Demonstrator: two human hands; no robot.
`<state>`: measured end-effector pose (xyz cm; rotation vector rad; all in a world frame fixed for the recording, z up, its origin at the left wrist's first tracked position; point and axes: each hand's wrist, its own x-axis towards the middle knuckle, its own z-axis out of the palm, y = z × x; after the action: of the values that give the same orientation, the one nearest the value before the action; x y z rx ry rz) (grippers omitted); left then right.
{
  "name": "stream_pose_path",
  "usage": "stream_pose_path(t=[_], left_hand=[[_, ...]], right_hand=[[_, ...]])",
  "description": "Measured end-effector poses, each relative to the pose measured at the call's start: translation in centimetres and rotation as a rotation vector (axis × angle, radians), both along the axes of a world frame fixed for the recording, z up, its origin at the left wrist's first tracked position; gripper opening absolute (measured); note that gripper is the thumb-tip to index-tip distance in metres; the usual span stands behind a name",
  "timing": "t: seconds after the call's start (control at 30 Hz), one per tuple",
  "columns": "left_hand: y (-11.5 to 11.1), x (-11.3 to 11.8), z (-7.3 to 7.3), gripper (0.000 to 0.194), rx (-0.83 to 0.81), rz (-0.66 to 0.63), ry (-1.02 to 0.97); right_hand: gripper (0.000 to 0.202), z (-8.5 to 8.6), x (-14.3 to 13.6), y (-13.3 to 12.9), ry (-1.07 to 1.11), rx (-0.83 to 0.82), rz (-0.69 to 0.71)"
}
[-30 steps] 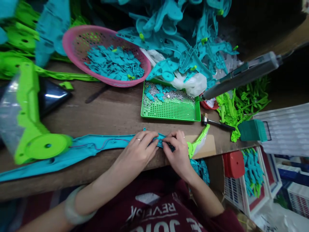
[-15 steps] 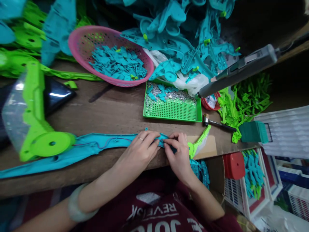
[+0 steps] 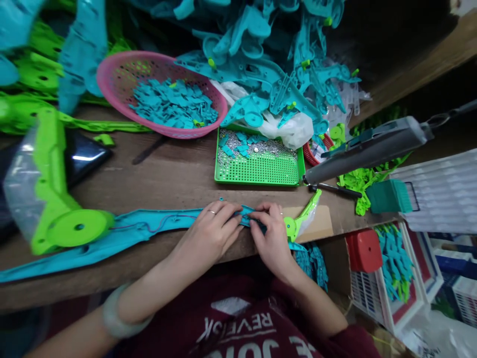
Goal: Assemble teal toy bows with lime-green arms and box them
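Observation:
A long blue plastic shell (image 3: 141,219) lies along the table's front edge, with a thin dark red wire running inside it. Both hands work at its right part, fingertips close together. My left hand (image 3: 212,231) is closed, its bent fingers pressing on the shell. Opposite it, my right hand (image 3: 274,238) grips the shell with thumb and fingers; whatever small piece lies between the fingertips is hidden. A green plastic part with a round disc (image 3: 80,227) rests over the shell's left portion. Just beyond my right hand is a smaller green-and-clear part (image 3: 298,223).
Behind the hands stands a green perforated tray (image 3: 261,171) of screws and blue pieces. A pink basket (image 3: 162,130) holds small blue pieces. A grey power screwdriver (image 3: 365,151) hangs at right, above a hammer (image 3: 335,189). Blue shells (image 3: 253,74) are heaped at the back.
The view has shifted slightly. The hanging screwdriver has swung lower, nearer the tray's right corner and over the hammer. Both hands stay at the same part of the shell, with small finger movements.

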<state>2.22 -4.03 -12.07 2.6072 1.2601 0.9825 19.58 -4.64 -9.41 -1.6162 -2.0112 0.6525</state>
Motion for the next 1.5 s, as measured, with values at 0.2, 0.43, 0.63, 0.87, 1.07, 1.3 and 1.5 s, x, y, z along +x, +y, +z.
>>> stream_pose_path(t=[0.2,0.43,0.63,0.87,1.07,1.3,1.5], left_hand=[[-0.02,-0.11,0.17,0.028,-0.029,0.003,0.006],[-0.12,0.12,-0.1,0.023,-0.034,-0.013,-0.013],[-0.4,-0.02,-0.14,0.018,-0.028,-0.017,-0.058],[-0.44,0.06,-0.22,0.021,-0.038,-0.018,0.028],[-0.58,0.21,-0.43,0.02,-0.039,-0.018,-0.008],[-0.69,0.33,-0.43,0.018,-0.069,-0.008,-0.033],[-0.75,0.23,-0.46,0.017,-0.062,-0.003,-0.08]], right_hand=[[0.023,-0.19,0.32,0.03,0.026,0.037,0.012],[0.028,0.07,0.31,0.25,-0.017,-0.002,0.055],[0.024,-0.12,0.24,0.11,-0.001,0.027,0.051],[0.026,-0.2,0.4,0.02,-0.008,0.024,0.053],[0.025,-0.32,0.32,-0.14,0.025,0.07,0.035],[0.025,-0.42,0.3,-0.17,0.03,0.075,0.027],[0.025,-0.34,0.22,-0.07,0.04,0.067,0.022]])
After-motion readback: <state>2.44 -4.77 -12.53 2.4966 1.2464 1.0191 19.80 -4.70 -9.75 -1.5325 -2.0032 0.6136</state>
